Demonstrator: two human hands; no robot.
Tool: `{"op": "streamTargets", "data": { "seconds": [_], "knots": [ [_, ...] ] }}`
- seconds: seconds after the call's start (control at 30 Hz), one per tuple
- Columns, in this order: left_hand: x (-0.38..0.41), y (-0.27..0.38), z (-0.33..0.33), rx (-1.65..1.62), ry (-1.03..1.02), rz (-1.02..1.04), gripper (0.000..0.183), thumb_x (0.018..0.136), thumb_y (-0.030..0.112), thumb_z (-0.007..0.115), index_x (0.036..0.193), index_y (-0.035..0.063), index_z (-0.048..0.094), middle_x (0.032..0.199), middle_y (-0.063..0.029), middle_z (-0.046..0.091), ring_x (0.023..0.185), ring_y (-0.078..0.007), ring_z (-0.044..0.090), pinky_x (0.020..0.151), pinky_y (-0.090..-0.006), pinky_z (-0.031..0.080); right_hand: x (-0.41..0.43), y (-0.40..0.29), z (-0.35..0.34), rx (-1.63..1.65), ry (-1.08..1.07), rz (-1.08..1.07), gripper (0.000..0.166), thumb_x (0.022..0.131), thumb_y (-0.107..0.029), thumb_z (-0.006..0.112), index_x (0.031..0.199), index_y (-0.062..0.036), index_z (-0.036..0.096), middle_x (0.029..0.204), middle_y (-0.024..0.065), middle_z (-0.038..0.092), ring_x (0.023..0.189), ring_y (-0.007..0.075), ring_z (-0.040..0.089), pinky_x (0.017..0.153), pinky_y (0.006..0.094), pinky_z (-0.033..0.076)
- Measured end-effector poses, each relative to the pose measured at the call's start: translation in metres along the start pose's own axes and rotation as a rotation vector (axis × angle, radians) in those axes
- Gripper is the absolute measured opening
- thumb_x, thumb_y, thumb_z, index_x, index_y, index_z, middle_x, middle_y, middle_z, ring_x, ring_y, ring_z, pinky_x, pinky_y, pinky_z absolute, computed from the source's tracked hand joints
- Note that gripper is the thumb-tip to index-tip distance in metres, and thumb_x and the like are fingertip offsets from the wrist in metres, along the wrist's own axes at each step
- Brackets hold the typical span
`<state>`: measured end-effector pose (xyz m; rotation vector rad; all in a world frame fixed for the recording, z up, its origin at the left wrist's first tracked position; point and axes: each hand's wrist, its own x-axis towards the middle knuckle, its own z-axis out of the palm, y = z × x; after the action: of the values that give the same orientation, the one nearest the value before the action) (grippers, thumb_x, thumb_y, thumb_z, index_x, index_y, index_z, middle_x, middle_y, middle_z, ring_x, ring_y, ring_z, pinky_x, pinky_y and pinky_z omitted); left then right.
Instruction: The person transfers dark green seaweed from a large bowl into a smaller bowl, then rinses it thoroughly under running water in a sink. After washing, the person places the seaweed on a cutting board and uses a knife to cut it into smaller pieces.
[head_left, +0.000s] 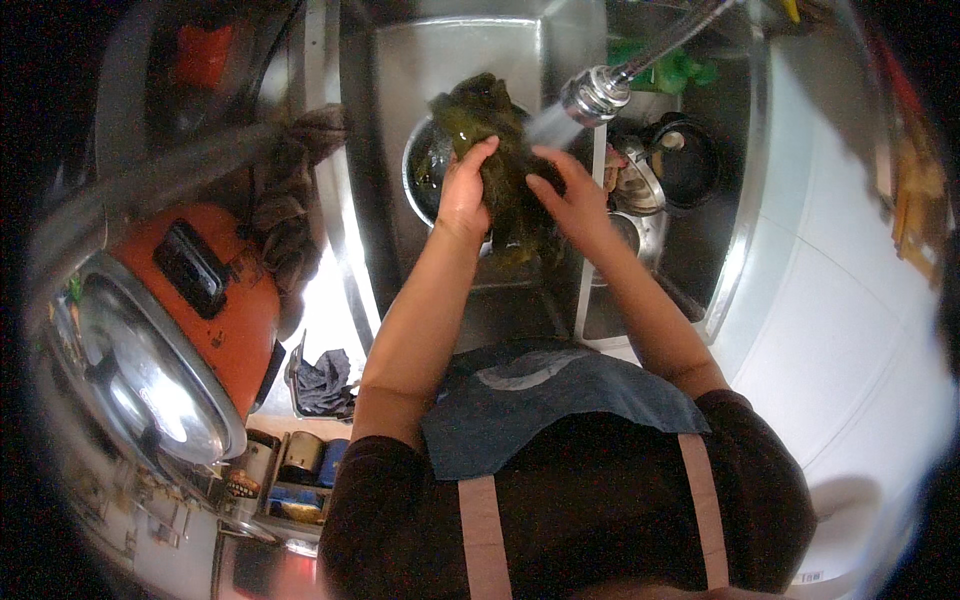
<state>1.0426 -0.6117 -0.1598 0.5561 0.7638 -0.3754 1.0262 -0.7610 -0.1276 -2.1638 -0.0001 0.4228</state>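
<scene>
A wet, dark green sheet of seaweed hangs over a round metal bowl in the steel sink. My left hand grips the sheet, its thumb lying across the near face. Close by the right edge of the seaweed is my right hand, thumb and forefinger apart; whether its fingertips touch the sheet is unclear. From the upper right, a chrome faucet head sprays water down between the hands onto the seaweed. Dark liquid or more seaweed shows inside the bowl.
Right of the divider, the second basin holds a black pan, metal bowls and a green plastic bag. On the left are an orange lid with a black handle, a large steel basin and a grey cloth.
</scene>
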Motion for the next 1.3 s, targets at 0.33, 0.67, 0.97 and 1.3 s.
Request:
{"op": "streamTargets", "data": {
  "seconds": [0.33, 0.67, 0.97, 1.3],
  "knots": [
    [-0.016, -0.008, 0.018, 0.073, -0.022, 0.04, 0.04, 0.081, 0.02, 0.065, 0.114, 0.007, 0.048, 0.098, -0.0058, 0.057, 0.085, -0.0191, 0.057, 0.073, -0.0321, 0.048, -0.005, -0.019, 0.013, 0.552, -0.026, 0.262, 0.05, 0.073, -0.017, 0.066, 0.119, -0.0019, 0.051, 0.098, 0.0087, 0.063, 0.083, 0.0219, 0.062, 0.076, 0.0307, 0.05],
    [-0.008, -0.011, -0.008, 0.01, -0.103, -0.133, 0.029, 0.077, 0.011, 0.064, 0.104, 0.0018, 0.056, 0.093, -0.0106, 0.062, 0.085, -0.0264, 0.06, 0.079, -0.037, 0.048, 0.006, 0.004, 0.002, 0.734, -0.189, 0.777, 0.042, 0.073, -0.02, 0.061, 0.111, -0.0051, 0.051, 0.095, 0.0129, 0.061, 0.083, 0.0287, 0.061, 0.074, 0.0387, 0.05],
    [-0.014, -0.026, 0.019, 0.219, -0.081, 0.138, 0.051, 0.083, 0.022, 0.062, 0.126, 0.0088, 0.039, 0.112, -0.0088, 0.054, 0.103, -0.0234, 0.051, 0.09, -0.0367, 0.039, 0.005, 0.002, 0.014, -0.047, -0.046, 0.073, 0.058, 0.077, -0.025, 0.062, 0.127, -0.0055, 0.04, 0.119, 0.0216, 0.051, 0.111, 0.0389, 0.048, 0.093, 0.0389, 0.04],
    [-0.011, -0.003, 0.009, -0.063, -0.07, -0.226, 0.033, 0.076, 0.015, 0.066, 0.105, 0.0059, 0.055, 0.094, -0.0086, 0.061, 0.085, -0.0247, 0.059, 0.08, -0.0375, 0.047, -0.002, 0.002, 0.009, 0.936, -0.301, 0.754, 0.059, 0.082, -0.043, 0.059, 0.113, 0.0068, 0.051, 0.101, 0.0099, 0.062, 0.093, 0.0212, 0.058, 0.085, 0.0339, 0.043]
  ]
}}
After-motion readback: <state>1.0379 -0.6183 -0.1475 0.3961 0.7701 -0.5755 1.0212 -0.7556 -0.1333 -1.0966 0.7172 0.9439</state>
